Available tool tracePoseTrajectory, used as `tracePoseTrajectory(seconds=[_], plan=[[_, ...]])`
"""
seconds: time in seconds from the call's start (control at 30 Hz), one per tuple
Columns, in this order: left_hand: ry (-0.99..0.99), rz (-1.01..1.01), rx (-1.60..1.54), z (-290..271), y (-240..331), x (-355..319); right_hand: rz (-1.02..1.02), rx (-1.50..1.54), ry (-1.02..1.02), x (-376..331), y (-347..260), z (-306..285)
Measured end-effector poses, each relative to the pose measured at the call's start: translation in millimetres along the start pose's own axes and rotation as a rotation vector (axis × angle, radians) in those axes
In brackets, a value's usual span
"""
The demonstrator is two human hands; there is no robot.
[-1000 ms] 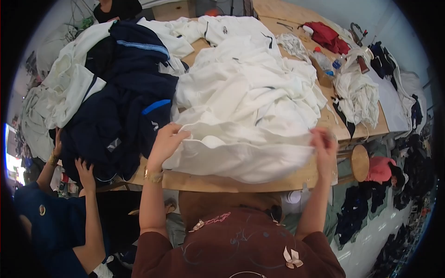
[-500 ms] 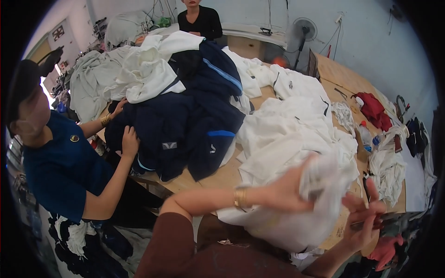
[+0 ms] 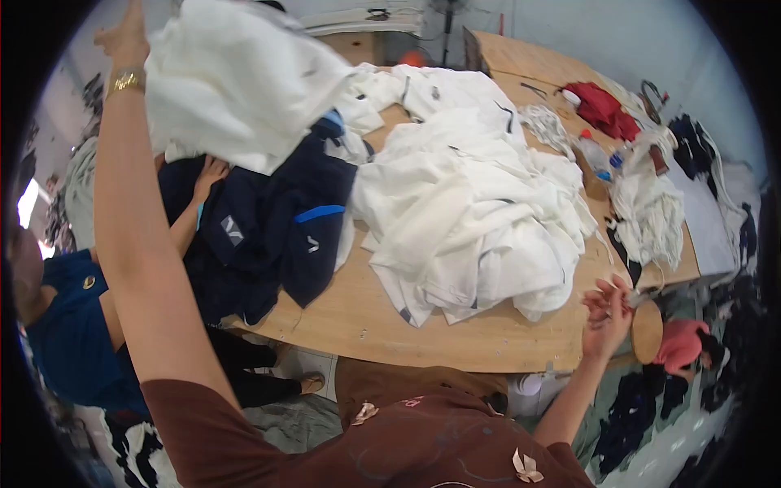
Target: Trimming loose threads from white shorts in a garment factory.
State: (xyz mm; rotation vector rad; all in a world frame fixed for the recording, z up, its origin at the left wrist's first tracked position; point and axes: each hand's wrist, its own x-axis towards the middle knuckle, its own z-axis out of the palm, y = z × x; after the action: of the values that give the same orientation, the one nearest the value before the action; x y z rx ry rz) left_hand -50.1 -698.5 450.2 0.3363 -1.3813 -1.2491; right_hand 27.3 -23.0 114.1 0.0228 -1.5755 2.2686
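My left hand (image 3: pixel 126 37) is raised at the far upper left, fingers apart. Right beside it a white garment (image 3: pixel 244 77) hangs spread in the air, slightly blurred, above a pile of navy garments (image 3: pixel 268 220); any contact with the hand is hard to make out. Over the table's right front edge, my right hand (image 3: pixel 606 321) is held with curled fingers; whatever they hold is too small to name. Between my arms lies a heap of white garments (image 3: pixel 480 220) on the wooden table (image 3: pixel 366 333).
A co-worker in a blue shirt (image 3: pixel 65 325) stands at left, one hand (image 3: pixel 210 177) on the navy pile. Along the right lie a red cloth (image 3: pixel 602 110), a plastic bottle (image 3: pixel 592 153) and white strips (image 3: pixel 647 211). A round wooden stool (image 3: pixel 647 332) stands by the table's corner.
My left hand has swung from the white heap to the upper left, the white garment going with it. My right hand has moved slightly left and up. The view has shifted.
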Motion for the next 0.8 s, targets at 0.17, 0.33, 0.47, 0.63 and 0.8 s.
tracePoseTrajectory(seconds=[0.17, 0.33, 0.47, 0.63, 0.8], plan=[[-0.349, 0.217, 0.091, 47, -64, -114, 0.186, -0.037, 0.044, -8, 41, -1], [-1.176, -0.090, 0.442, 59, -160, -288, 0.267, -0.049, -0.031, -17, 66, 5], [-1.641, -0.259, 0.572, 49, -187, -431, 0.266, -0.042, -0.060, -20, 66, 4], [-1.381, 0.099, 0.618, 12, -231, -530, 0.351, -0.033, -0.001, -30, 91, 6], [-1.601, -0.081, 0.223, 1, -225, -564, 0.315, -0.052, -0.005, -31, 104, -21]])
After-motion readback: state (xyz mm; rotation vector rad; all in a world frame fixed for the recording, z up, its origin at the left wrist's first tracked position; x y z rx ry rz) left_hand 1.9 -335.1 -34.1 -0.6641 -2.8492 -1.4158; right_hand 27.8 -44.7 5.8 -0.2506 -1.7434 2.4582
